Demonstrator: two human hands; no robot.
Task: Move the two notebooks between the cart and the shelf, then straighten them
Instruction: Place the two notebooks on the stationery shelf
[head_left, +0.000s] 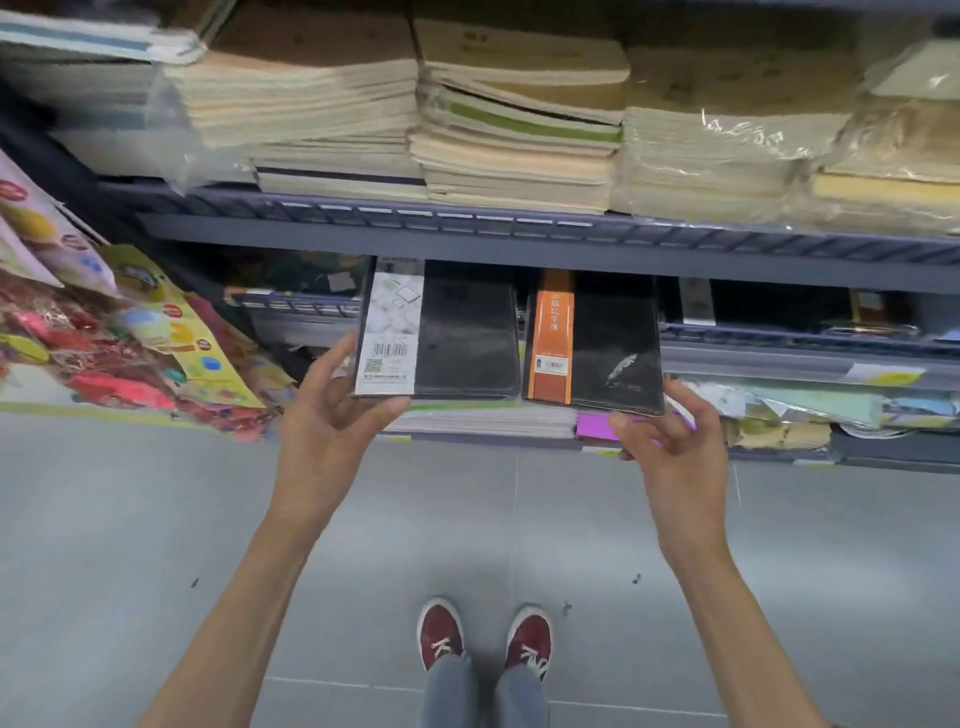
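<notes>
Two black notebooks lie side by side just below the grey shelf edge (467, 236), their far ends tucked under it. The left notebook (467, 332) has a white paper band with a barcode. My left hand (332, 415) grips its near left corner, fingers up along the left edge and thumb along the near edge. The right notebook (615, 343) has an orange band and a small feather mark. My right hand (672, 447) pinches its near right corner. The two notebooks almost touch along their inner edges. No cart is in view.
Stacks of beige notebooks (509, 130), some wrapped in plastic, fill the upper shelf. Lower shelves hold flat paper goods and a purple pad (597, 428). Colourful packets (130, 343) hang at the left. Grey floor tiles (130, 545) and my red shoes (441, 631) are below.
</notes>
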